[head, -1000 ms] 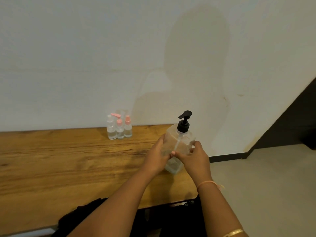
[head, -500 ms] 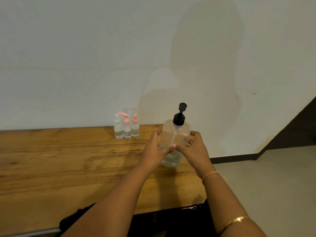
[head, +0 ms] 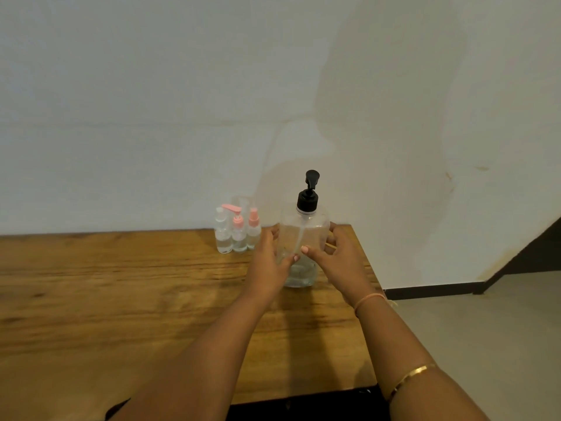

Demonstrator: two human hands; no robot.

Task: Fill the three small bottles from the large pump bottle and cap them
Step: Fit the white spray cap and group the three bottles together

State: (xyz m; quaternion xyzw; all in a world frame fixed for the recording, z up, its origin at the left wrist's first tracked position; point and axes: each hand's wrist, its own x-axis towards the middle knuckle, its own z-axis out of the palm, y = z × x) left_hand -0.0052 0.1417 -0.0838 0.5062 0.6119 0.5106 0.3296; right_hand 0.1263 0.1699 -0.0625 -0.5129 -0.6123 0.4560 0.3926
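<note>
Hands are both wrapping the large pump bottle [head: 303, 235], approx upright, over the far right part of the table [head: 121, 299]. Your left hand [head: 268, 265] is curling round the bottle's left side, fingers going behind it & thumb lying across the front. Your right hand [head: 340, 262] is doing the same from the right, its thumb tip nearly meeting the left thumb on the front face. Its black pump head [head: 308, 197] is standing clear above both hands. Clear liquid is sitting only in the bottom part of the bottle. Base is prob resting on the wood, though from this angle you can't be sure it's touching. The three small bottles [head: 239, 235] are standing in a tight row just left of the big one, near the left hand, at the table's back edge by the wall [head: 151, 117]: 2 w/ pink tops, 1 w/ a clear top on the left. A pink thread band [head: 368, 299] is circling your right wrist, w/ a gold bangle [head: 409, 379] sitting further up the forearm. Grey floor [head: 485, 344] is showing to the right.
</note>
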